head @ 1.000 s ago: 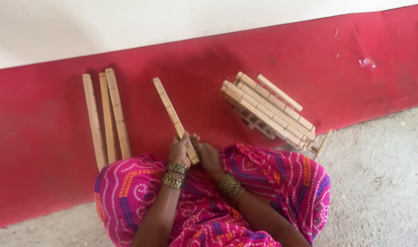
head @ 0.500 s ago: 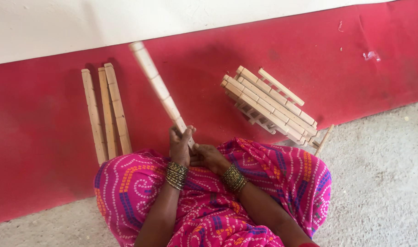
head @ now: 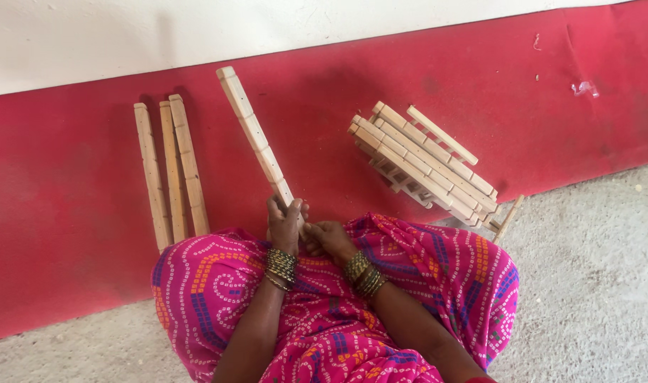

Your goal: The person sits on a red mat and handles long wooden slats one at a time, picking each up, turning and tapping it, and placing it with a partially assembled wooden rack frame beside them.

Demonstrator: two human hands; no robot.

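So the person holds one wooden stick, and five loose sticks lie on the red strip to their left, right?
Not quite: the head view shows three loose sticks there, not five. The left hand does hold one wooden stick, with the right hand beside it.

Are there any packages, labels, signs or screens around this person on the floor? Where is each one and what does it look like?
None of those show. There is only bare wood:
wooden stick, long and pale, gripped at its lower end by the left hand, with the right hand beside it.
three sticks, side by side on the red mat, left.
stack of sticks, crisscrossed, right.
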